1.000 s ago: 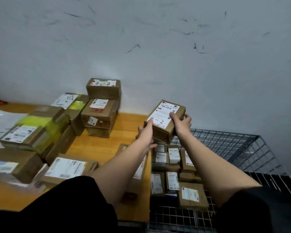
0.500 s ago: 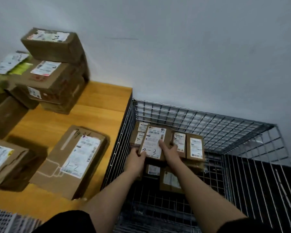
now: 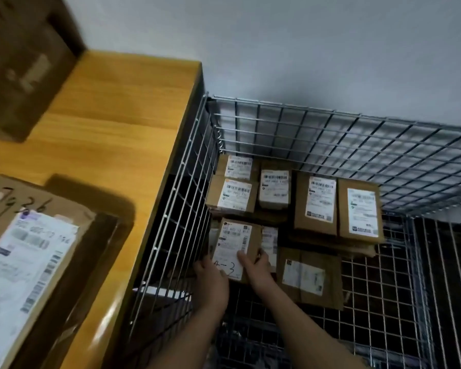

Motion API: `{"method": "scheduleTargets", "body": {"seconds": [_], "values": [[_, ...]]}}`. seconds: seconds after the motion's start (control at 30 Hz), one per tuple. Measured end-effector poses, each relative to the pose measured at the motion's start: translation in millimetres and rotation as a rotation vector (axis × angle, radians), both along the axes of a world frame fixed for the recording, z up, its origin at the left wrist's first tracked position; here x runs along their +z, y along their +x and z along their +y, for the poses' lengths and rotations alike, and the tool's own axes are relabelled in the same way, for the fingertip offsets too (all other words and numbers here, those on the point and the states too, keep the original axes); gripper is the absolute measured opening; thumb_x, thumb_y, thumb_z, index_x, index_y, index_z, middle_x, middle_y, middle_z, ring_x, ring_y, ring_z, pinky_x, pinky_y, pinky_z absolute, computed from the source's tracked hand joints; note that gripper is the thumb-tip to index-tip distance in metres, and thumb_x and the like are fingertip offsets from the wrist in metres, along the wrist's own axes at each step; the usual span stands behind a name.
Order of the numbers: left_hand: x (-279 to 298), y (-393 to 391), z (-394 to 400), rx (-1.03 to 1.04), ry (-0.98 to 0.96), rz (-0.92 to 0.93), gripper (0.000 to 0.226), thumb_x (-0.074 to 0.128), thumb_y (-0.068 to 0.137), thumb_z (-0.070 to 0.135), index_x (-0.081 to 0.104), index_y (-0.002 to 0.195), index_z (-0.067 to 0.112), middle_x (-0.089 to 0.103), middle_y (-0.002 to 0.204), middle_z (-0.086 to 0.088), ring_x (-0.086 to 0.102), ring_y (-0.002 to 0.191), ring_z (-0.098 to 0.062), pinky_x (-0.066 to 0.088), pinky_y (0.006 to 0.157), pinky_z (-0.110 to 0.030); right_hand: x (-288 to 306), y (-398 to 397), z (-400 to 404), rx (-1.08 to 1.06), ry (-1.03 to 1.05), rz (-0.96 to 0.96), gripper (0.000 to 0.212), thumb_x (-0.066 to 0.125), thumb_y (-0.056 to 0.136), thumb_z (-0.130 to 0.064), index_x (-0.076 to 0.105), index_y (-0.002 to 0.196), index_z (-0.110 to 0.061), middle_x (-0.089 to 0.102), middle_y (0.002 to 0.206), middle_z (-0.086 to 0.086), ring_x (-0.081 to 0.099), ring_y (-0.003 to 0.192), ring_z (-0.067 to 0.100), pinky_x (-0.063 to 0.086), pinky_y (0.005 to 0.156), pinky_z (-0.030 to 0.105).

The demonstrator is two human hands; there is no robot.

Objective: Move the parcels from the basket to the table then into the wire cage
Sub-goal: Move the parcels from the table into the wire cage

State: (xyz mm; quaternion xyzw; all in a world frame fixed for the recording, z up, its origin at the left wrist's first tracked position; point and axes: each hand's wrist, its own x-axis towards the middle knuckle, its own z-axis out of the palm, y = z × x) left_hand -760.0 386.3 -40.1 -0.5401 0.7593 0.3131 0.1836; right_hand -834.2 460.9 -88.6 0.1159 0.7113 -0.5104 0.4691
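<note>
Down inside the wire cage [image 3: 330, 134], both hands are on the parcel marked "4-3" [image 3: 236, 249]. The left hand [image 3: 210, 278] grips its near left corner, fingers curled around the edge beside the cage's left wall. The right hand [image 3: 256, 265] grips the near right side, thumb pressed flat on the white label, fingers wrapped round the edge. The parcel sits low in the cage, label up, at the near left of the load. Beyond it, against the far wall, four labelled parcels [image 3: 274, 190] lie in a row, the two on the right longer than the rest. Just right of the held parcel lies a flat brown parcel [image 3: 308, 278] with a blurred label. Over on the left, the wooden table [image 3: 123, 123] runs alongside the cage, touching it. At its near left edge lies a large box with "7926" written on top [image 3: 30, 243], and a dark, blurred box [image 3: 24, 62] stands at the far left corner.
</note>
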Motion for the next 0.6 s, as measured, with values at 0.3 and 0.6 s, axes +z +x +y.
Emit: {"method": "scheduleTargets", "body": {"seconds": [0.3,0.6], "values": [[-55.8,14.3,-0.3,-0.358,-0.203,0.021,0.068,0.067,0.084,0.018,0.038,0.145,0.027,0.038,0.142,-0.016,0.062,0.099,-0.028,0.052,0.07,-0.033,-48.5,8.2,-26.5,0.076,0.003,0.086,0.09,0.065,0.085,-0.049,0.014,0.152,-0.018,0.033,0.146,0.002,0.038,0.132,0.021,0.036,0.111,0.041],[-61.0,10.5,-3.3,-0.455,-0.155,-0.048,0.073,0.046,0.095,0.011,0.004,0.152,0.029,-0.003,0.158,-0.009,0.029,0.137,-0.03,0.042,0.099,-0.037,-53.0,4.2,-40.5,0.148,0.097,0.197,0.062,0.05,0.099,-0.031,0.021,0.152,-0.017,0.037,0.148,0.011,0.044,0.129,0.028,0.041,0.107,0.041]]}}
